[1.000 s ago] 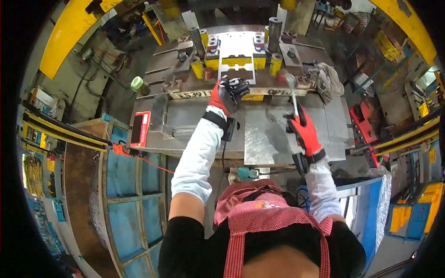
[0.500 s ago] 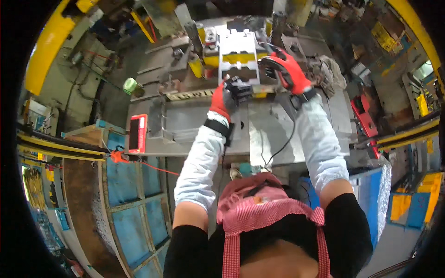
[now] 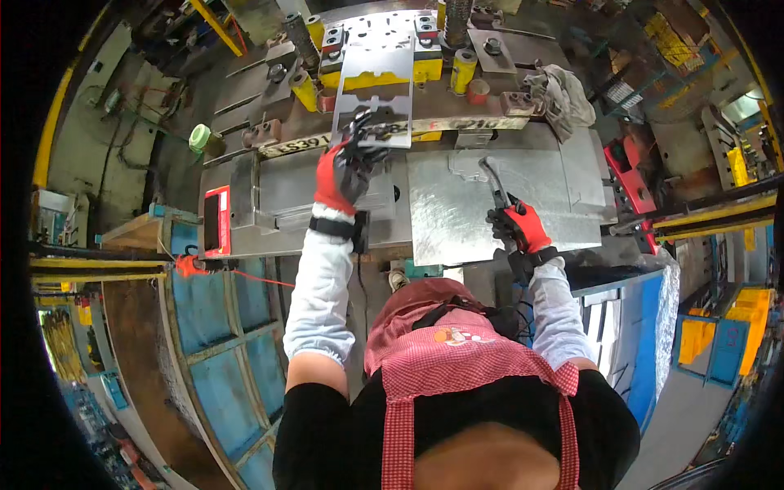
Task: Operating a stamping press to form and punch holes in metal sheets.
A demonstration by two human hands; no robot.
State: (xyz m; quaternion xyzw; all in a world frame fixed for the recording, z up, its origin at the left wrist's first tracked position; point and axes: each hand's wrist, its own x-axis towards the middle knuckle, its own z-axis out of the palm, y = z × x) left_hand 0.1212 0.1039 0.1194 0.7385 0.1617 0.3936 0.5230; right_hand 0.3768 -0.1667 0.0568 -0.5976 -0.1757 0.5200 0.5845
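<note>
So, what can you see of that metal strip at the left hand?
The metal strip looks flat and silvery, with thin side rails bordering large, notched cut-outs. It runs lengthwise up the picture, between yellow blocks; glare blurs its far part. The left hand is at its near end, fingers seemingly gripping the left corner.

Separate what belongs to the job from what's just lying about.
Belongs:
flat silver metal sheet with cut-outs, at the red-and-black-gloved left hand
slim grey tool, held in the similarly gloved right hand

Seemingly just lying about:
crumpled grey cloth
pale-green-lidded round container
red-edged black rectangular object
</note>
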